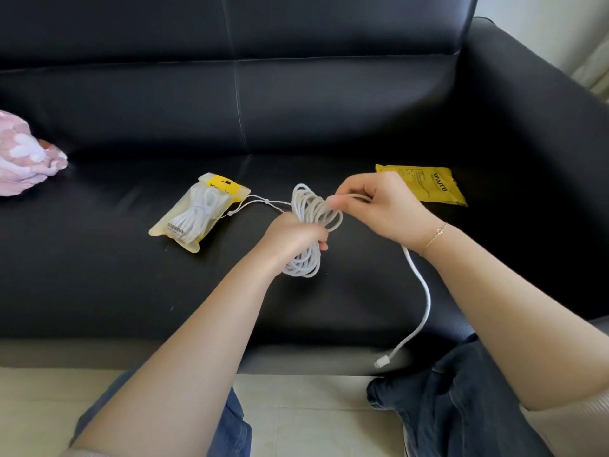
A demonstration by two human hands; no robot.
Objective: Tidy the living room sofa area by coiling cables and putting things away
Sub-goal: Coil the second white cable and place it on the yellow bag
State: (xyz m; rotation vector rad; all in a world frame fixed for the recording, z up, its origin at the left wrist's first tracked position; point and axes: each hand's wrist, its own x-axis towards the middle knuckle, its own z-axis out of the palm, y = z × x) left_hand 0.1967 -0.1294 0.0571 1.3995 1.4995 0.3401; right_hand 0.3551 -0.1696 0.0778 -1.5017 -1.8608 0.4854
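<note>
Pink cloth (23, 156): far left on sofa seat (99, 275). Clear pouch (197, 212) holding coiled white cable: seat, left of centre. Left hand (290, 235): grip closed round white cable coil (311, 225) above seat. Right hand (375, 206): pinches cable strand at coil; loose end (425, 301) hangs, plug (381, 362) near seat edge. Yellow packet (425, 184): seat, right.

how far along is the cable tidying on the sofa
Done: one cable sits coiled inside a clear pouch on the sofa seat. In hand: the left hand grips a white cable coil while the right hand pinches a strand at its top. Left: the loose tail with its plug hangs unwound, the coil is unbagged, and the yellow packet lies out.
</note>
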